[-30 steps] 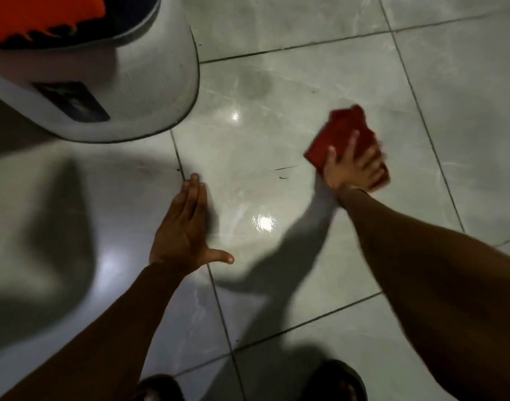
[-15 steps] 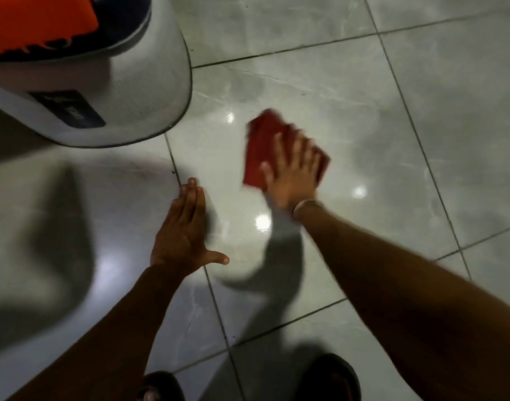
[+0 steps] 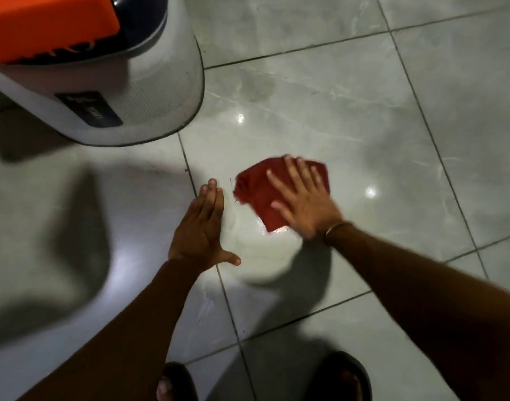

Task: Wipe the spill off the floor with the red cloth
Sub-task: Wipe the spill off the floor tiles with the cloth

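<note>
The folded red cloth [image 3: 259,192] lies flat on the glossy grey tile floor [image 3: 364,111], near the middle of the view. My right hand [image 3: 303,201] presses down on it with fingers spread, covering its right half. A thin wet sheen shows on the tile just below and left of the cloth [image 3: 248,227]. My left hand [image 3: 203,230] rests flat on the floor just left of the cloth, fingers together, thumb out, holding nothing.
A white appliance with a rounded base [image 3: 138,91] and an orange top [image 3: 45,27] stands at the upper left, close to my left hand. Two sandalled feet [image 3: 343,377] are at the bottom edge. Dark grout lines cross the tiles.
My right hand has swept the red cloth from the far right toward the left and nearer to me, ending beside my left hand. The left hand stayed planted.
</note>
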